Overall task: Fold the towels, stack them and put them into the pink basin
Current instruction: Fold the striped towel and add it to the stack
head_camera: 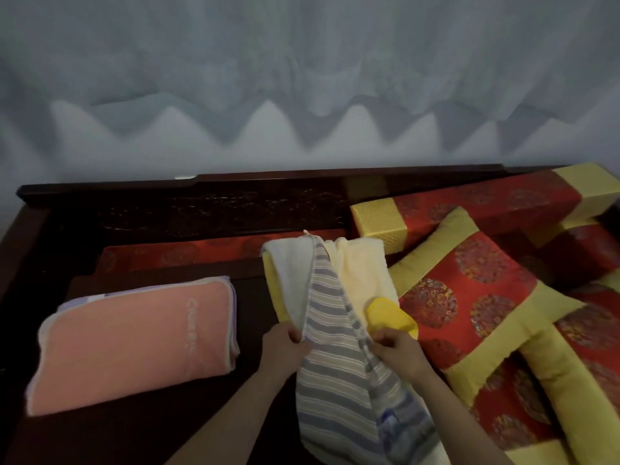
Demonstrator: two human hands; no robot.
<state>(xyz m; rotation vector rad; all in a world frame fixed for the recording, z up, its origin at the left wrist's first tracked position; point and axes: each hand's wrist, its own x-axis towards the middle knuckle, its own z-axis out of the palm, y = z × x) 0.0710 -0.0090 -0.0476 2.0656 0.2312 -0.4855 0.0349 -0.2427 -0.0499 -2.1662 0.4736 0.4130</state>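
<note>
Now, the left hand and right hand are pinching the striped towel by its side edges, fingers curled on the cloth, as it is lying over the cream towel. Keeping both edges level and taut should be giving a clean fold; the pink basin is not showing

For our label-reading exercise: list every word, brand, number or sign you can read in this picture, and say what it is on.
Pink folded towel: pale stitched lettering near its right edge, too blurred to read.
Striped towel: a small blue mark near its lower end, too blurred to read.
No other text can be made out.
</note>
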